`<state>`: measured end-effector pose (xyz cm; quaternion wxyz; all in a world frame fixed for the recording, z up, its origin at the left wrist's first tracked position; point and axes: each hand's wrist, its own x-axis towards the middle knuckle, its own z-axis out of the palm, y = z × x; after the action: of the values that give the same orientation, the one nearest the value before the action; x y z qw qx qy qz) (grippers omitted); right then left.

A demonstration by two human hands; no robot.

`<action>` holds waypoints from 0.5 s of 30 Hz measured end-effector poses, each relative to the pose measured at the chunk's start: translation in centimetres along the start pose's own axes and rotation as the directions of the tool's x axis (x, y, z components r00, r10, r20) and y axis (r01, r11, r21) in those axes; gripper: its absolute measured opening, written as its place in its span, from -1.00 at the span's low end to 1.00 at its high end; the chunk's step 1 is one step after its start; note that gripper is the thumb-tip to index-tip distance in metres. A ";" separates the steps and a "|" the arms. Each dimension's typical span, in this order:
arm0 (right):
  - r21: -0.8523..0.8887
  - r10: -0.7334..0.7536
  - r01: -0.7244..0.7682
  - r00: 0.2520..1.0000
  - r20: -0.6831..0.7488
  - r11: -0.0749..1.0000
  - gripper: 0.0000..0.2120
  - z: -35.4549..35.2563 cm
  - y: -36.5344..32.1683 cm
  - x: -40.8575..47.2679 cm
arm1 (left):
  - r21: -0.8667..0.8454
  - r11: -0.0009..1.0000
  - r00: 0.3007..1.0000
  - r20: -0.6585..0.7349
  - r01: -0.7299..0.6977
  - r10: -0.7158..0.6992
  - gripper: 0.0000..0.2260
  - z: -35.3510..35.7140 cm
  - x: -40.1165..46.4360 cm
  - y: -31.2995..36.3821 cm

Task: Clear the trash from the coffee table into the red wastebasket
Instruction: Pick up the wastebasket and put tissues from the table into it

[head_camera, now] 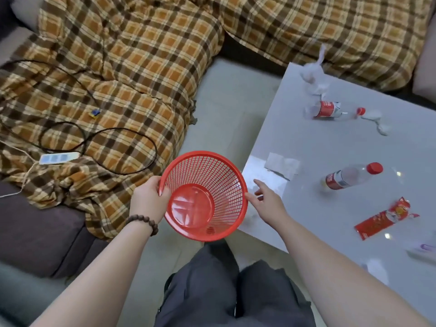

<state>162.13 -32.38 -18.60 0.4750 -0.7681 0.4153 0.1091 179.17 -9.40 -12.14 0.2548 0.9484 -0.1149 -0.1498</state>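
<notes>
The red wastebasket is an empty mesh basket held in front of me beside the coffee table's near-left corner. My left hand grips its left rim. My right hand is open, fingers spread, with a fingertip at the right rim. On the table lie two clear plastic bottles with red labels, a flat tissue, crumpled white tissues, a crumpled clear plastic bag and a red snack wrapper.
A sofa under a brown plaid blanket wraps around the left and back. A power strip and black cables lie on it. A purple-and-white object sits at the table's near right edge. My legs are below the basket.
</notes>
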 end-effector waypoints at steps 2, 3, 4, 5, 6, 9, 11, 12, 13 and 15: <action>-0.059 0.048 -0.050 0.998 -0.030 0.997 -0.40 0.7 1.4 0.5 | 0.023 1.000 1.000 0.014 0.013 -0.013 -0.92 0.2 1.8 -0.4; -0.094 0.068 -0.071 0.997 -0.032 0.993 -0.41 1.2 2.1 0.7 | 0.037 0.999 1.000 0.021 0.016 -0.017 -0.92 0.3 2.5 -0.7; -0.124 0.088 -0.091 0.996 -0.031 0.988 -0.41 1.7 2.9 1.0 | 0.053 0.998 0.999 0.029 0.016 -0.017 -0.92 0.5 3.1 -0.9; -0.147 0.109 -0.112 0.994 -0.029 0.983 -0.40 2.2 3.5 1.3 | 0.067 0.998 0.999 0.035 0.019 -0.021 -0.94 0.7 3.6 -1.1; -0.169 0.127 -0.130 0.991 -0.029 0.977 -0.38 2.8 4.1 1.7 | 0.072 0.997 0.999 0.036 0.026 -0.028 -0.95 0.9 4.1 -1.4; -0.267 0.153 -0.152 0.988 -0.018 0.952 -0.32 4.6 5.5 3.0 | 0.082 0.995 0.998 0.023 0.051 -0.053 -0.83 1.9 5.3 -2.0; -0.313 0.153 -0.143 0.988 0.008 0.939 -0.26 6.0 6.4 4.1 | 0.093 0.994 0.998 0.018 0.053 -0.055 -0.85 2.6 6.0 -2.5; -0.329 0.145 -0.129 0.989 0.025 0.936 -0.24 6.6 6.8 4.7 | 0.091 0.994 0.998 0.015 0.054 -0.055 -0.86 3.0 6.2 -2.7; -0.349 0.137 -0.114 0.990 0.042 0.930 -0.22 7.1 7.1 5.3 | 0.085 0.995 0.998 0.015 0.056 -0.057 -0.87 3.4 6.5 -3.0; -0.393 0.128 -0.097 0.990 0.054 0.914 -0.23 8.0 7.7 6.3 | 0.081 0.995 0.998 0.020 0.066 -0.068 -0.86 4.1 6.9 -3.3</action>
<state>162.23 -30.72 -31.23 0.3218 -0.8172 0.4097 0.2466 184.67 -10.49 -18.75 0.2100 0.9594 -0.0919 -0.1641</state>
